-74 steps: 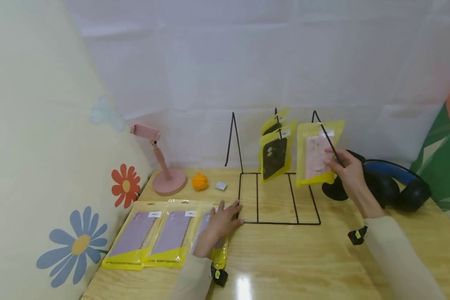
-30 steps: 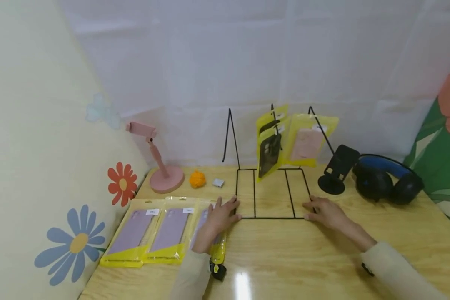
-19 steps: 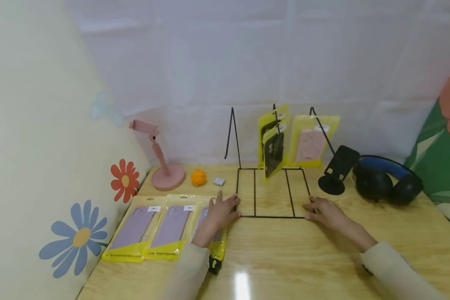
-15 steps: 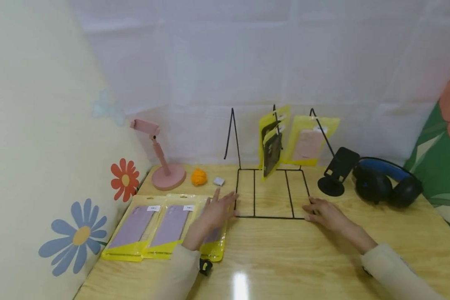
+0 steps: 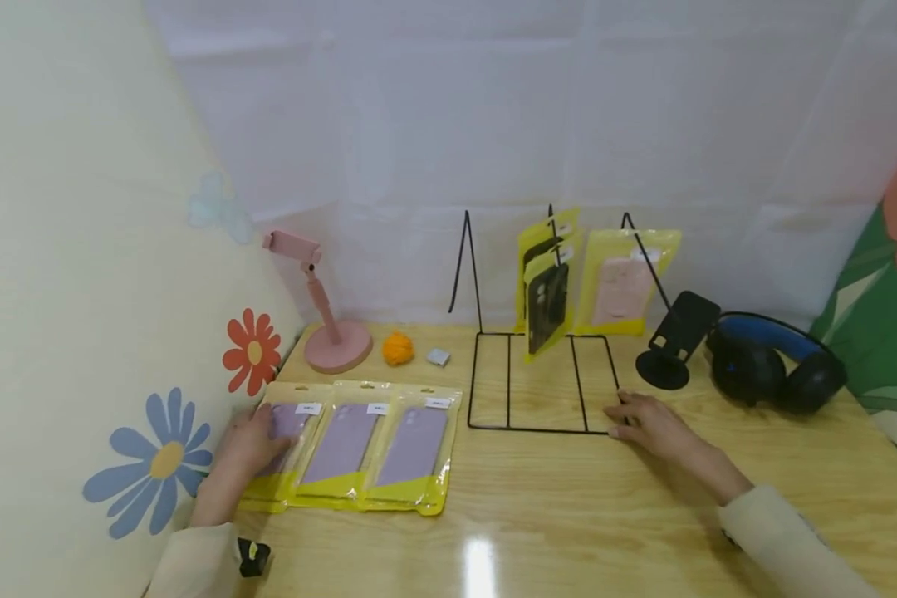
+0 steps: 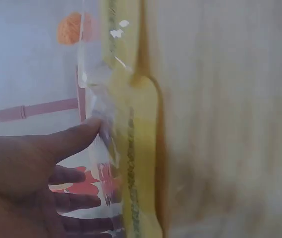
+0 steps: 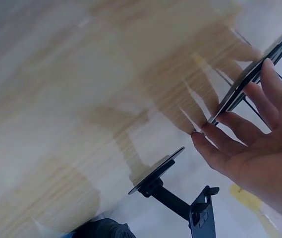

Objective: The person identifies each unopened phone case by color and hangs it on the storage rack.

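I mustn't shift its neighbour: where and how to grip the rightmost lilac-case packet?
Probably pinch the rightmost packet by its lower right edge, from the right: it lies flat, bare table borders that edge; the middle packet crowds its left.

Across the front, the bench (image 5: pixel 553 507) offers passage; behind, the wire rack (image 5: pixel 508 382) (dark packs (image 5: pixel 549 306) hanging on it) stands in the way.
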The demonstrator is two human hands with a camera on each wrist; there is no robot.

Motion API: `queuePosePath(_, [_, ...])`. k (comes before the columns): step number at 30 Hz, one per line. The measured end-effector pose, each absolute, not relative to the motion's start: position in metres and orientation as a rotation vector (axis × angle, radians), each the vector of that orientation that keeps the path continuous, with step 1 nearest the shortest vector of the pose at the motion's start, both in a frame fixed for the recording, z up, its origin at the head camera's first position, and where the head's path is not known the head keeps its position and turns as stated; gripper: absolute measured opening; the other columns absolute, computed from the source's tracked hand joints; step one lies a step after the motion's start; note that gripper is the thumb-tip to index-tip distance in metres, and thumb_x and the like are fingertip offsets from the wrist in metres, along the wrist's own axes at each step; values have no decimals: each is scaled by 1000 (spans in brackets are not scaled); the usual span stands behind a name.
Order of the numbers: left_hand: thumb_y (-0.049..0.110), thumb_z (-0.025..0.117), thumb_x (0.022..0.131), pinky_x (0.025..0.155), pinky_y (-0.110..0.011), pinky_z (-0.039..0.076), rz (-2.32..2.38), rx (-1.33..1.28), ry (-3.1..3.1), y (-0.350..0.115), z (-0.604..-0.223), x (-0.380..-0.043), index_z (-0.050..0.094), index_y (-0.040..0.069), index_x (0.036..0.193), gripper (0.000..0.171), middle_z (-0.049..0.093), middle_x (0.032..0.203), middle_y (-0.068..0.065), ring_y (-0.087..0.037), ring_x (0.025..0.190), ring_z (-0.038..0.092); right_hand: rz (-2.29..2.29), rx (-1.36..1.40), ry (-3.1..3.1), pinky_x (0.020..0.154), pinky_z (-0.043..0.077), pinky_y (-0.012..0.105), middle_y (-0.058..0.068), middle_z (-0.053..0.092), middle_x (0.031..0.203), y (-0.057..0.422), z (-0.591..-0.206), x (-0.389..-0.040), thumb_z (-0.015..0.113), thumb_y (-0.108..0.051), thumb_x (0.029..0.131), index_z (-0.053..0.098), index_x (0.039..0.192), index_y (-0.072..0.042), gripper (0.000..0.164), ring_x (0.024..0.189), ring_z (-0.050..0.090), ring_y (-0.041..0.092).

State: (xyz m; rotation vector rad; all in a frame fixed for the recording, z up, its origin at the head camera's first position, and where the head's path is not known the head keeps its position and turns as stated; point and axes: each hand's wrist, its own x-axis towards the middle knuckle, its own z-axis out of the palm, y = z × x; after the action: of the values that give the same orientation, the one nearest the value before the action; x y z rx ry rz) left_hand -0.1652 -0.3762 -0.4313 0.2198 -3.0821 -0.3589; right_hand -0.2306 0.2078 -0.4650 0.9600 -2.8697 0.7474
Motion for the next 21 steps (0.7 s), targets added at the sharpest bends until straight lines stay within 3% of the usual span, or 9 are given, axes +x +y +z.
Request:
queuePosePath(6, [21,79,79,89,-65,38,-431,337,-3110,-384,-429,-161,34,-21,128,79,44,112,-43,-53,97,44,785,964,-2878,95,39,62,43,44,130,210,-468,-232,70,-15,87,67,116,6,36,118,46,56])
queuePosePath(9, [19,81,76,82,-63,40,-511,399,-3092,-385,-427,-160,30,-19,129,83,36,106,-42,-53,92,40,801,973,-2883,96,39,62,43,44,130,209,-470,-232,70,-14,87,67,116,7,35,119,45,56])
queuePosePath(13, [9,82,74,71,-55,46,-628,434,-3035,-389,-423,-160,18,-9,142,95,25,106,-38,-50,82,43,796,983,-2893,96,38,62,42,44,131,207,-471,-232,69,-14,88,66,116,6,35,119,45,55])
queuePosePath(17, [-7,67,78,59,-51,47,-639,277,-2951,-398,-414,-163,14,-4,148,87,29,106,-46,-46,73,48,799,974,-2896,96,39,62,43,44,130,206,-469,-232,69,-14,88,67,116,6,35,119,46,55])
queuePosePath(21, [-14,48,81,65,-53,43,-669,144,-2846,-396,-389,-156,21,-4,149,74,41,119,-47,-48,83,48,795,981,-2890,94,40,62,44,45,129,208,-466,-232,70,-15,87,67,115,7,35,117,46,56])
